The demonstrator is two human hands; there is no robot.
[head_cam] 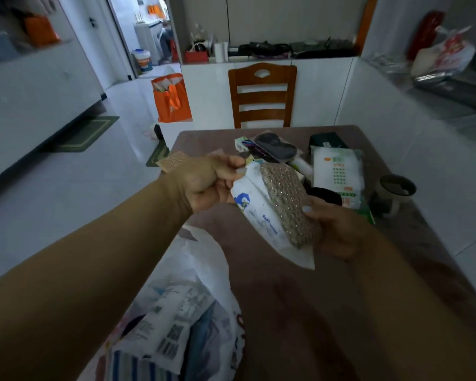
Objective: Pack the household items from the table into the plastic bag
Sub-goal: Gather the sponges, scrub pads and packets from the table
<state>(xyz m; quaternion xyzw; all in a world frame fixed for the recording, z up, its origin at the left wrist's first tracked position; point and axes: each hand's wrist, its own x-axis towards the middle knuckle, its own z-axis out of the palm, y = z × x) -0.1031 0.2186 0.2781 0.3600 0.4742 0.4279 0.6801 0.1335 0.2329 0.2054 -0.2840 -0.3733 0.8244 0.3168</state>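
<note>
Pinched at its far end by the left hand [206, 182] and cradled from the near side in the curled right hand [338, 229] — a soft, light wipes pack [259, 215] with a sponge [289, 199] on top, likely slippery, best clamped together, above and beyond the plastic bag [198, 273] near the left forearm.
</note>
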